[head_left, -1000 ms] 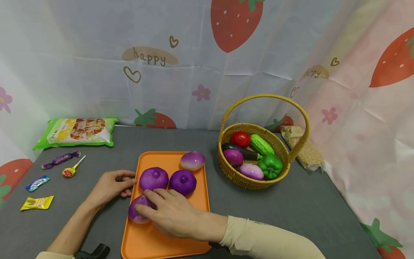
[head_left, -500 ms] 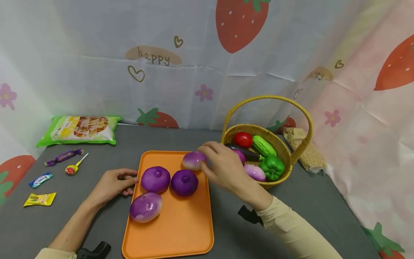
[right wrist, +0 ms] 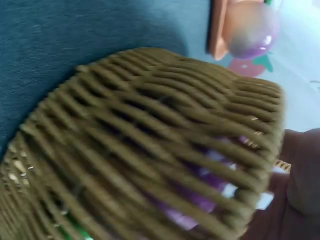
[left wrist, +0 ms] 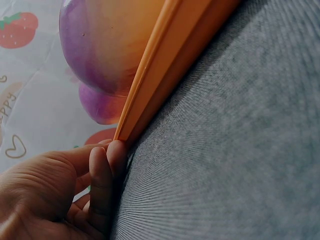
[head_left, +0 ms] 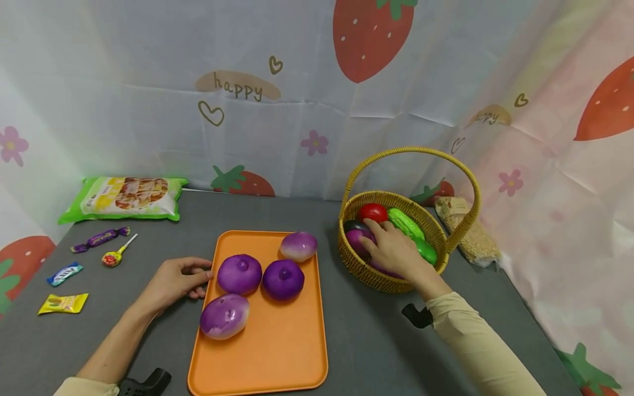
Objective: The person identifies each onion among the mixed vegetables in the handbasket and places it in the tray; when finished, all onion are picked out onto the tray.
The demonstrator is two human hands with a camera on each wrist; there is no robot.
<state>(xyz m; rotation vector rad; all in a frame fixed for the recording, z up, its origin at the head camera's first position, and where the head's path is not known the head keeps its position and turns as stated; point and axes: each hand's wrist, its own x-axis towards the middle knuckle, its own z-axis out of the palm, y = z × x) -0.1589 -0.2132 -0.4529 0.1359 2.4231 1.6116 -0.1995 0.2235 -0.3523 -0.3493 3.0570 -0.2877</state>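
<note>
Onions, four of them, purple and glossy with paler patches, sit on the orange tray [head_left: 277, 352] I see on the grey tabletop [head_left: 148, 220]. At the tray's left rim my left hand [head_left: 173, 280] rests, fingertips pressed to the edge, fingers loosely curled. The nearest onion [head_left: 224, 316] lies tilted, long axis running left-near to right-far. Further right, my right hand [head_left: 396, 253] reaches into the wicker basket [head_left: 391, 283], over another purple onion [head_left: 358, 239]; whether it grips, I cannot tell.

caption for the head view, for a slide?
Right hand reaches into wicker basket of toy vegetables; left hand touches orange tray holding four purple onions.
</note>
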